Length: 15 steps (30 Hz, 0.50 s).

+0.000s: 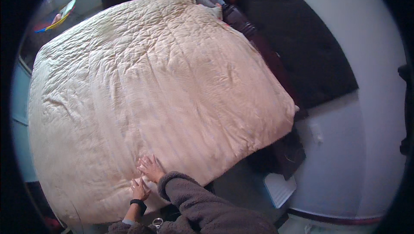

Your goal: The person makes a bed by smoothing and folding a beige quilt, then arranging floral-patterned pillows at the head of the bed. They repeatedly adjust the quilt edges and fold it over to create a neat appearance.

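A cream quilted comforter is spread over a bed and fills most of the view. My right hand lies flat on the comforter near its closest edge, fingers spread. My left hand rests just below it on the same edge, fingers against the fabric; a dark band circles that wrist. Neither hand visibly grips a fold. My right forearm wears a grey fleece sleeve.
A dark headboard stands against the white wall on the right. Dark pillows line that side of the bed. A white flat object lies on the floor by the bed's near right corner. A window shows at top left.
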Motion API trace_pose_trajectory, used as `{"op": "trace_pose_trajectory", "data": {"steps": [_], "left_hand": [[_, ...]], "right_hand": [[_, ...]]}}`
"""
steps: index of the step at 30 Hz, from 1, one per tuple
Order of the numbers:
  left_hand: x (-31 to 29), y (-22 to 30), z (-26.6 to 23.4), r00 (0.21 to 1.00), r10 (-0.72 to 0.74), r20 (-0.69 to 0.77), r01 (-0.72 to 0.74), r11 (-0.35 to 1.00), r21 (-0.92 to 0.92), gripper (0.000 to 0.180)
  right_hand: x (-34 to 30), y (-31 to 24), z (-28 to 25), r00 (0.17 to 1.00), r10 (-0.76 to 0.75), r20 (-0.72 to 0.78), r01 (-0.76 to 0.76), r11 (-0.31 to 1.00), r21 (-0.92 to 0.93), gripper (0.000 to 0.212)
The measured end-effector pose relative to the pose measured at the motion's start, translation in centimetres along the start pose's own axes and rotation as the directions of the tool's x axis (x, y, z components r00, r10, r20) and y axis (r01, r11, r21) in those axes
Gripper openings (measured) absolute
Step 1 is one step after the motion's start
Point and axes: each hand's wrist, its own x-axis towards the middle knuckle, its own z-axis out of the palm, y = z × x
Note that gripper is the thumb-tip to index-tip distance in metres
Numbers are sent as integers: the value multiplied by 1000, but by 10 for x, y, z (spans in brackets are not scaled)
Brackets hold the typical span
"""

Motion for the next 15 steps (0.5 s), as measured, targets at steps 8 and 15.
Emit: {"op": "trace_pose_trajectory", "data": {"steps": [8, 15], "left_hand": [[11, 36, 9, 929, -340, 143, 365, 907, -210, 85], [42, 129, 49, 901, -432, -30, 409, 872, -269, 94]], "right_hand": [[-60, 284, -128, 954, 268, -131, -287, 945, -159, 97], [-272, 487, -239, 426, 880, -211, -893, 373, -251, 105]]}}
